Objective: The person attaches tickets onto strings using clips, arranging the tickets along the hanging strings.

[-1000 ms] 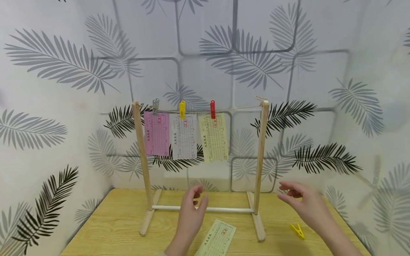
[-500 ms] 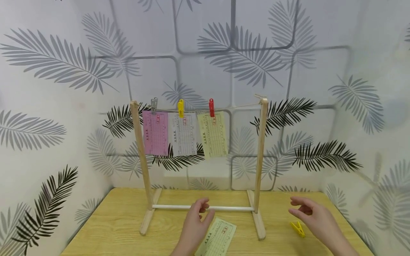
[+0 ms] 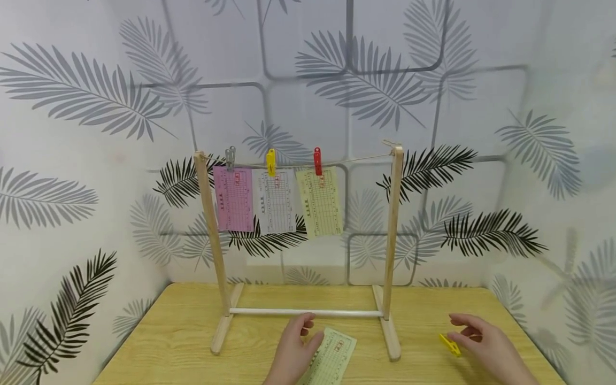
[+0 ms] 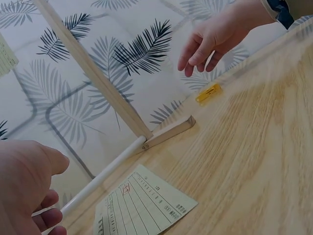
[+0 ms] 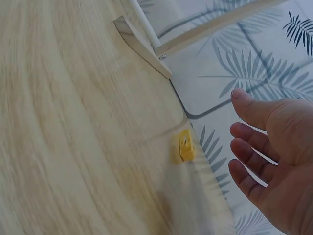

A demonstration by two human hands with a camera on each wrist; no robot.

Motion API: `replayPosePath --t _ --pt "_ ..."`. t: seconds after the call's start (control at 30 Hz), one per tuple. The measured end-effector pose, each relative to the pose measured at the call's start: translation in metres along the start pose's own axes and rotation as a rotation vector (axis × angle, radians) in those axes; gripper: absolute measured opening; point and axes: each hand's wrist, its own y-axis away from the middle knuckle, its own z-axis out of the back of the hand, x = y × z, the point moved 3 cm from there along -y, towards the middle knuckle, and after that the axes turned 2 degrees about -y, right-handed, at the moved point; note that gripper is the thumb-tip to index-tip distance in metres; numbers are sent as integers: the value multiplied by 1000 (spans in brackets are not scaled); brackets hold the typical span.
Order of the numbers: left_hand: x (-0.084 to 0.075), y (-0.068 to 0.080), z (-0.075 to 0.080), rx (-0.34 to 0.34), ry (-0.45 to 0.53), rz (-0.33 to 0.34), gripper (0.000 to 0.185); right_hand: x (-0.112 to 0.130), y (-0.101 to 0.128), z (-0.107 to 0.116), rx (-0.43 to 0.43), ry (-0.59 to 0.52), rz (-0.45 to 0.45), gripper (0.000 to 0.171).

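Note:
In the head view a pale green printed slip [image 3: 332, 357] lies on the table, its left side partly hidden by my left hand [image 3: 294, 350]. That hand hovers over the slip with fingers loosely bent, holding nothing; the left wrist view shows a gap between it and the slip. A yellow clothespin [image 3: 450, 345] lies on the table at the right. My right hand [image 3: 488, 345] is above and beside it, thumb and fingers apart; the right wrist view shows the clothespin [image 5: 186, 145] apart from the fingers.
A wooden frame [image 3: 392, 235] with a white crossbar [image 3: 308, 312] stands behind the hands. From its string hang a pink slip [image 3: 234, 200] on a grey clip [image 3: 230, 159], a white slip [image 3: 276, 203] on a yellow clip [image 3: 271, 162], and a green slip [image 3: 321, 206] on a red clip [image 3: 317, 161].
Both hands have come down toward the table. The left hand has shifted right to the green slip; the right hand has moved right and down beside the yellow clothespin.

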Motion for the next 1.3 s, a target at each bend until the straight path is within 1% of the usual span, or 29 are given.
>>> replayPosePath --t 0.07,0.2,0.3,0.43,0.5,0.57,0.63,0.73,0.83,1.0,1.2,1.3 --pt "2 1 0 5 -10 0 44 -7 0 -1 9 -5 -13 58" --pt "8 1 -1 37 -21 31 46 -24 -1 -2 17 -14 -37 60" --pt "12 2 -2 67 -20 52 48 -35 -1 -2 34 -35 -77 64" --pt "15 2 -3 99 -12 63 51 -47 -1 -3 55 -66 -140 76" --pt "18 2 -4 114 -11 73 52 -51 0 -3 54 -70 -155 76" --pt "19 2 -4 124 -14 82 53 -54 1 -2 44 -59 -149 72" --pt "20 1 -4 129 -33 82 54 -56 2 -2 27 -43 -125 64" --pt "20 1 -3 134 -85 56 56 -58 1 -3 10 -14 -91 55" --pt "20 2 -2 121 -157 34 57 -60 0 -4 10 2 -81 49" --pt "22 3 0 97 -235 34 58 -63 -3 -8 30 4 -81 50" --pt "26 3 1 137 -240 46 65 -63 -5 -11 57 -8 -64 54" --pt "28 3 1 147 -242 60 69 -64 -7 -13 84 -12 -49 55"
